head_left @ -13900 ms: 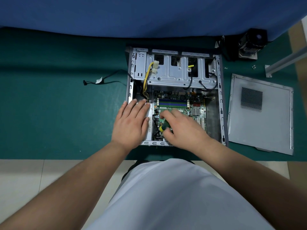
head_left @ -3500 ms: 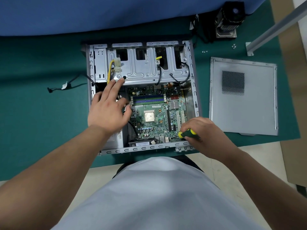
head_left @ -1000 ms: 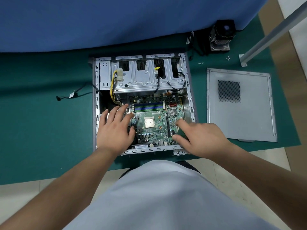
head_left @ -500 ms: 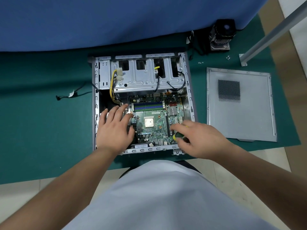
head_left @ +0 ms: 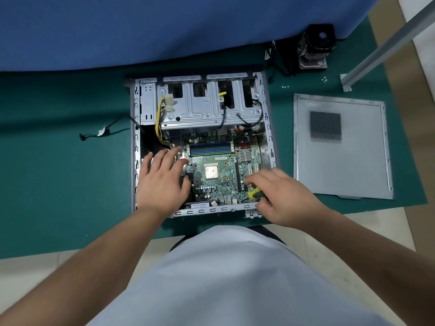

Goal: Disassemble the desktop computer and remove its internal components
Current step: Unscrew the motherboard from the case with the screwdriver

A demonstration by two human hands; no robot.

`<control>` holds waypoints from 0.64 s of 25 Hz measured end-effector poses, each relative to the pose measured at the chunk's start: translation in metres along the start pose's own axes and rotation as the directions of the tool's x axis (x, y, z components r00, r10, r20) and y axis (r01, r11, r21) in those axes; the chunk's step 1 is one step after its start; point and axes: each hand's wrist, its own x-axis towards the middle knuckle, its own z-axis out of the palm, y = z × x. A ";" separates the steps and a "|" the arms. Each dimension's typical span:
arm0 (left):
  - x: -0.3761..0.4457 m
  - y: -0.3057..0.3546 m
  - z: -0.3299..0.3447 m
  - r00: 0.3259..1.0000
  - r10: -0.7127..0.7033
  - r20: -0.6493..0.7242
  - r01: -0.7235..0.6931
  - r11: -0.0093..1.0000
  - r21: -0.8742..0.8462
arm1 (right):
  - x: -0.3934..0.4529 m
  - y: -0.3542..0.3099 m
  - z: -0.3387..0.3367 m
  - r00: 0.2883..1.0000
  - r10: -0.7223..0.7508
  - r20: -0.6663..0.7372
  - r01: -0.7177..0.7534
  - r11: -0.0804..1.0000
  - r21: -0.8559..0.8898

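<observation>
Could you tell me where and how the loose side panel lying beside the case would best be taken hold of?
The side panel lies flat on the green mat, right of the case. Its near edge seems to overhang the mat's edge, so I would probably pinch that edge from the near side, thumb on top.

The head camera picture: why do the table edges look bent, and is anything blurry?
Head view: the wide lens bows the green table mat and blue cloth backdrop; the right hand, gripping the yellow-and-green screwdriver handle, is slightly motion-smeared; the green motherboard is sharp, evenly lit.
</observation>
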 end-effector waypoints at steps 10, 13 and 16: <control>0.000 0.001 -0.002 1.000 -0.005 0.017 0.004 1.000 0.007 | -0.002 -0.002 0.003 0.988 0.106 -0.115 -0.118 0.988 -0.103; 0.000 0.001 -0.003 1.000 -0.008 0.019 0.008 1.000 0.006 | 0.000 -0.005 0.003 0.988 0.109 -0.108 -0.120 0.987 -0.103; 0.000 0.001 -0.004 1.000 -0.010 0.016 0.010 1.000 0.001 | 0.002 0.000 0.001 0.993 0.090 -0.081 -0.099 0.989 -0.110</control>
